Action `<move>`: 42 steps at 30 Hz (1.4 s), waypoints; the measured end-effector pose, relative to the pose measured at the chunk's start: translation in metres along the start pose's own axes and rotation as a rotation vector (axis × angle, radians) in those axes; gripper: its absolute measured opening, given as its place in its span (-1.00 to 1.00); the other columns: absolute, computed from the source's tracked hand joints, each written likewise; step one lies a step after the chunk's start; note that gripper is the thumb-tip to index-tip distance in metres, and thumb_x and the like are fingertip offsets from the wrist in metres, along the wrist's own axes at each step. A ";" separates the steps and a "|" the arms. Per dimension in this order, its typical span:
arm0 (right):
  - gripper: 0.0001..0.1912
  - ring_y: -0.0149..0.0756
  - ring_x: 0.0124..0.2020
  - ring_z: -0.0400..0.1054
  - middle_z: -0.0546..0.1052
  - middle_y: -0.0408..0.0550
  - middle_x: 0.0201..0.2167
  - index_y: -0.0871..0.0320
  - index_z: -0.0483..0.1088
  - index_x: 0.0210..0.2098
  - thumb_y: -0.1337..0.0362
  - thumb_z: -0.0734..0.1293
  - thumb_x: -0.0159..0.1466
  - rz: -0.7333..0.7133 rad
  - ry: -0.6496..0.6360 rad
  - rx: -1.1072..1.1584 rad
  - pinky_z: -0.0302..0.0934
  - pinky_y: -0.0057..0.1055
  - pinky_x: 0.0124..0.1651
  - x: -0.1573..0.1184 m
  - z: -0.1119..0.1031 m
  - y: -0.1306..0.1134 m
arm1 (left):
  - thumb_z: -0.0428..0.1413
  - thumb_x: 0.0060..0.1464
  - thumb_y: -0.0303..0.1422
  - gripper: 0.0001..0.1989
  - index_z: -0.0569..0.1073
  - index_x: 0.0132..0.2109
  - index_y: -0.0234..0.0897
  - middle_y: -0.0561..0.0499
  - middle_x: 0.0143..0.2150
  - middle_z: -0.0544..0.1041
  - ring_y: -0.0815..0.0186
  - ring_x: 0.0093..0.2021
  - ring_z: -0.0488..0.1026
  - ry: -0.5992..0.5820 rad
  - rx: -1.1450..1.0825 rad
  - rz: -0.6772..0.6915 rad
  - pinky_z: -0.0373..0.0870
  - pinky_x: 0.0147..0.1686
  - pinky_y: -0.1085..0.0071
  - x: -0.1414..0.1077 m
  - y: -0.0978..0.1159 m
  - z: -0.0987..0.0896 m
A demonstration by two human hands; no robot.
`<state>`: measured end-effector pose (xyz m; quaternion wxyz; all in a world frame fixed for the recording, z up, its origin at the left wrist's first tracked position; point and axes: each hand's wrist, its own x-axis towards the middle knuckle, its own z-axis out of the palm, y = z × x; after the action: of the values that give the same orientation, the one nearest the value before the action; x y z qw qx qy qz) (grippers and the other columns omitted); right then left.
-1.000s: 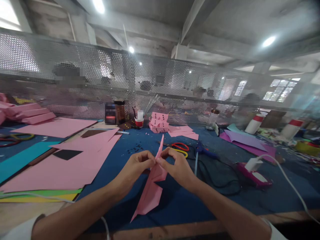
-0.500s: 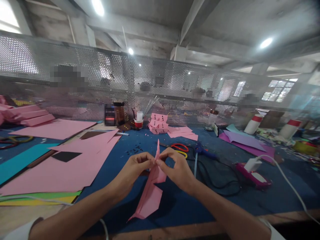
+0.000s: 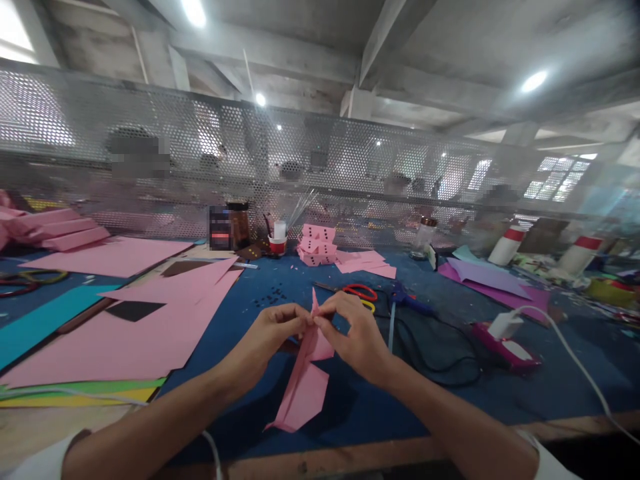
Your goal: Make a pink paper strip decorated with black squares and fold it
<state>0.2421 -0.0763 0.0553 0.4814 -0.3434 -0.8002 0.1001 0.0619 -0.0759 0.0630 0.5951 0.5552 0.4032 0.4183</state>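
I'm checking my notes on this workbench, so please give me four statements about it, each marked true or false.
1. The left hand and right hand both pinch the folded pink paper. True.
2. The scissors lie left of the left hand. False: they lie beyond the right hand.
3. A black piece lies on a large pink sheet. True.
4. The purple sheets lie on the person's left. False: they lie on the right.

Folded pink paper (image 3: 307, 395), notched and tilted
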 end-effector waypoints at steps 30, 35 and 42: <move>-0.73 -0.25 -0.15 0.38 0.54 -0.07 -0.25 0.06 0.46 -0.13 0.47 0.24 0.28 -0.118 -0.031 -0.118 0.14 -0.22 0.00 -0.002 -0.002 0.002 | 0.16 0.03 -0.27 -0.81 0.51 -0.44 -0.28 0.05 -0.44 0.37 0.33 -0.37 0.32 -0.054 -0.099 -0.002 0.34 -0.37 0.47 -0.002 0.010 -0.004; -0.67 -0.24 -0.12 0.38 0.54 -0.06 -0.22 0.08 0.46 -0.10 0.50 0.21 0.25 -0.140 -0.050 -0.118 0.14 -0.20 0.01 -0.002 -0.005 0.001 | 0.20 -0.02 -0.28 -0.82 0.50 -0.45 -0.31 0.06 -0.47 0.40 0.34 -0.41 0.34 -0.010 -0.061 -0.018 0.32 -0.41 0.47 0.001 0.009 -0.005; -0.85 -0.28 -0.21 0.41 0.55 -0.10 -0.31 0.10 0.49 -0.25 0.33 0.26 0.35 0.031 -0.050 0.030 0.18 -0.28 -0.04 0.000 -0.003 0.000 | 0.19 -0.02 -0.33 -0.85 0.51 -0.47 -0.32 0.03 -0.47 0.46 0.30 -0.39 0.40 -0.061 0.022 0.003 0.42 -0.32 0.37 0.004 0.006 -0.006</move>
<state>0.2442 -0.0769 0.0566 0.4647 -0.3457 -0.8051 0.1281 0.0572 -0.0703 0.0689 0.6003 0.5748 0.3886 0.3977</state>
